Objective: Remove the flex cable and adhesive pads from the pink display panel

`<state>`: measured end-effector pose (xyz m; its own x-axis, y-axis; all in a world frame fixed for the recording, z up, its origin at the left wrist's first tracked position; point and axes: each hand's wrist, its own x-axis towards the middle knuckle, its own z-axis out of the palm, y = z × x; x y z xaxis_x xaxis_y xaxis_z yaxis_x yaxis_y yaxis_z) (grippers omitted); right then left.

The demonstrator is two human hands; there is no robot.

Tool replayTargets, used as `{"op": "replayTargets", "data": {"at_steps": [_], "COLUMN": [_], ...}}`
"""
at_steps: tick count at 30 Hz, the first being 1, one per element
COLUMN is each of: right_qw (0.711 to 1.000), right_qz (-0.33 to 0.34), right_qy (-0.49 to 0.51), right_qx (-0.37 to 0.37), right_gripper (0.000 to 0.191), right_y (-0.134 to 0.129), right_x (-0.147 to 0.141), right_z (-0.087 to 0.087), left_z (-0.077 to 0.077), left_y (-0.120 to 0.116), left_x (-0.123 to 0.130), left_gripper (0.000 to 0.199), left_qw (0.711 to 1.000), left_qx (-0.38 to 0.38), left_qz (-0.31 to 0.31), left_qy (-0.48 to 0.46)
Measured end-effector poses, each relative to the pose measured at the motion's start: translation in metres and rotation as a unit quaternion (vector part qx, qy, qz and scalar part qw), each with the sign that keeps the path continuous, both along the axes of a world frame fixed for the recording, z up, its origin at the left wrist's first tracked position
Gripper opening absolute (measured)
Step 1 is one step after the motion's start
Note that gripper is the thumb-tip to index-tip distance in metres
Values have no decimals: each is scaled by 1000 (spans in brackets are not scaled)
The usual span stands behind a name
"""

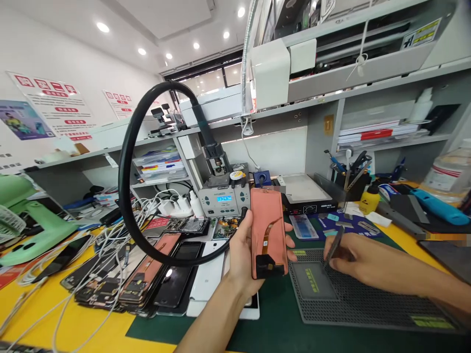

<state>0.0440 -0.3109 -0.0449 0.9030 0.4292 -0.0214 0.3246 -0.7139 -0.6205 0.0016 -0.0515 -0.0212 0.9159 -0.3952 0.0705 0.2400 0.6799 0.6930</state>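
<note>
My left hand grips a phone screen, held upright above the mat. Its copper-coloured back faces me, with a thin flex cable running down to a black patch at the bottom. Over the grey ridged work mat, my right hand is closed around slim dark tweezers, pinched like a pen. Their lower end points at the mat's flat rectangular panel; whether it touches cannot be made out.
Stacked phones and screens lie left of my forearm, crossed by white cables. A thick black hose loops up from the hot-air station. Behind the mat are a heating plate, a yellow bottle and a tool holder.
</note>
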Motion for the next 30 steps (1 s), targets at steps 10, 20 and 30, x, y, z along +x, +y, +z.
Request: {"op": "replayTargets", "data": {"at_steps": [10, 20, 30], "right_qw": [991, 992, 839], "right_qz": [-20, 3, 59], "right_qy": [29, 5, 391], "right_qx": [-126, -123, 372], "right_gripper": [22, 30, 34], "right_y": [-3, 10, 78], "right_x": [9, -1, -51], "right_z": [2, 10, 5], "left_z": [-5, -7, -18], "left_y": [-1, -2, -12], "left_x": [-2, -4, -7], "left_gripper": [50, 45, 58], "left_qw": [991, 985, 979], "left_qx": [40, 75, 133], "left_qz": [121, 122, 82], "left_qy": [-48, -91, -134]}}
